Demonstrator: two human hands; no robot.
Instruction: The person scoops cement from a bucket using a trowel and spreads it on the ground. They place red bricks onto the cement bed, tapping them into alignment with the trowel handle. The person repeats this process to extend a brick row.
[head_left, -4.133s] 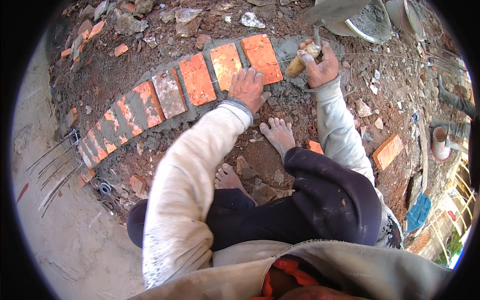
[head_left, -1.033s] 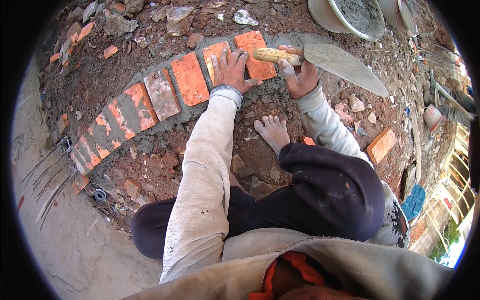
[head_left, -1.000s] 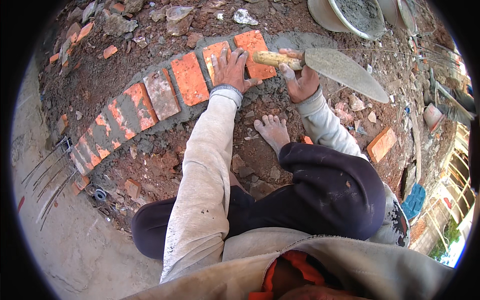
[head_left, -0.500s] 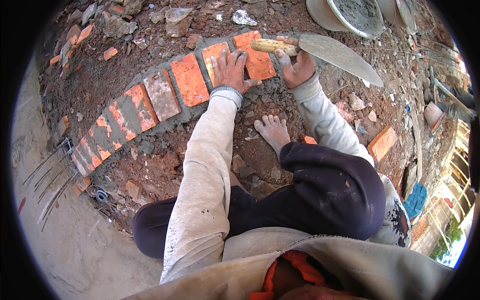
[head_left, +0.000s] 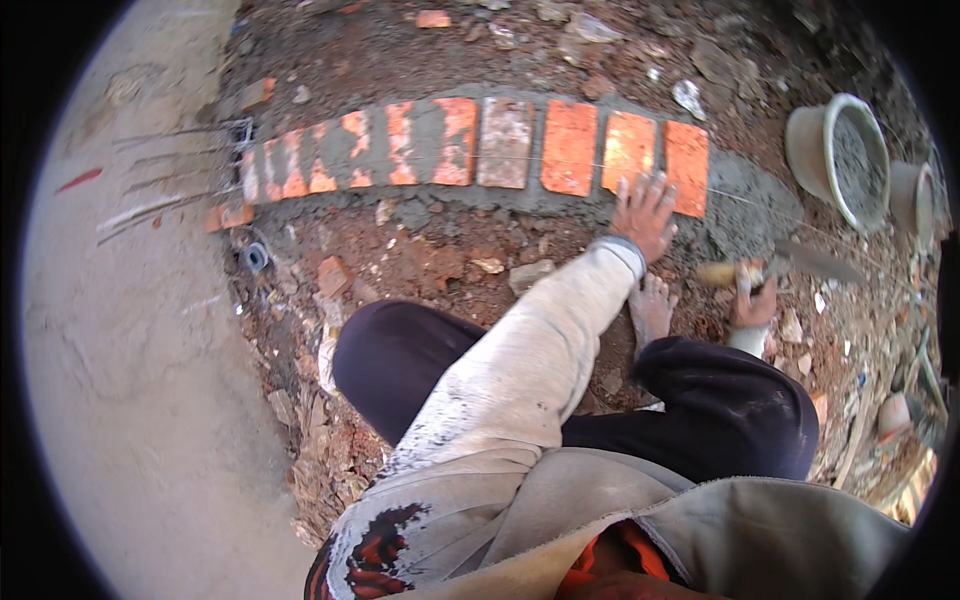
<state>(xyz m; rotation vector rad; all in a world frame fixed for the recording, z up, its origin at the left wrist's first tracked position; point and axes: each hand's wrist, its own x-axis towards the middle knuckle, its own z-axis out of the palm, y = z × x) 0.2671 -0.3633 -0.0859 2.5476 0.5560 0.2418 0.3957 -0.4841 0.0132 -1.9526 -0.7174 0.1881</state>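
My left hand (head_left: 646,216) lies with fingers spread over the near ends of the last two orange bricks, the right-end brick (head_left: 686,160) and the brick beside it (head_left: 630,145). These belong to a row of bricks set in a strip of wet grey mortar (head_left: 745,195). To the right of the row, my right hand (head_left: 752,305) is closed round a trowel, its wooden handle pointing left and its metal blade (head_left: 822,263) pointing right. Further left, a mottled brick (head_left: 505,145) and another orange brick (head_left: 570,148) stand with gaps between them; mortar smears cover several leftmost bricks.
A thin string runs along the row. Two buckets stand at right, the nearer bucket (head_left: 828,165) holding grey mortar. Steel rods (head_left: 165,205) jut from the row's left end over a concrete slab (head_left: 130,380). Rubble and a loose brick piece (head_left: 334,277) litter the soil.
My view has swung left, so the row now lies nearly level. The trowel has moved from above the right-end brick to the near right, away from it. My left hand stays at the bricks.
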